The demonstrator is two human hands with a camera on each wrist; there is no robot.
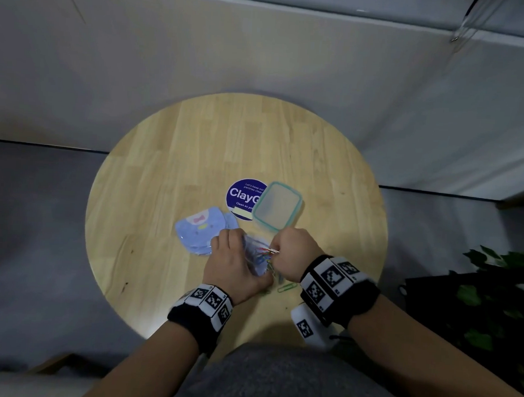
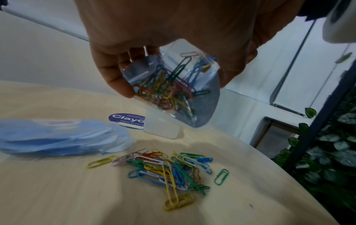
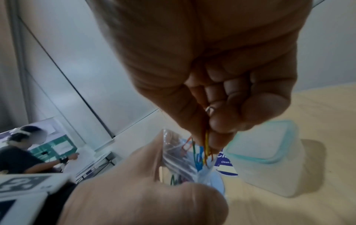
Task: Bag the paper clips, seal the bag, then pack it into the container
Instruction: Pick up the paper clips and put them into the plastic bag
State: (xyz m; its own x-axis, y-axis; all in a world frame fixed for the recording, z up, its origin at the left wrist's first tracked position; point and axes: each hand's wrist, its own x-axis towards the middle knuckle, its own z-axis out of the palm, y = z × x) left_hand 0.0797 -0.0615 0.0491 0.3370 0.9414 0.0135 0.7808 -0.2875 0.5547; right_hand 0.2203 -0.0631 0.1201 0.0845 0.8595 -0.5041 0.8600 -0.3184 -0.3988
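My left hand [image 1: 231,259] holds a small clear zip bag [image 2: 173,91] up off the round wooden table [image 1: 172,151], its mouth open, with several coloured paper clips inside. My right hand [image 1: 291,250] pinches a bunch of paper clips [image 3: 202,150] at the bag's mouth [image 3: 185,153], their lower ends inside it. A loose heap of coloured paper clips [image 2: 165,169] lies on the table under the bag. The clear plastic container [image 1: 277,206] with a teal rim stands just beyond my right hand.
A stack of blue bags [image 1: 199,233] lies left of my left hand. A round dark-blue sticker [image 1: 244,197] sits beside the container. A dark shelf with green plants [image 1: 492,301] stands to the right of the table. Another person [image 3: 21,153] sits far off.
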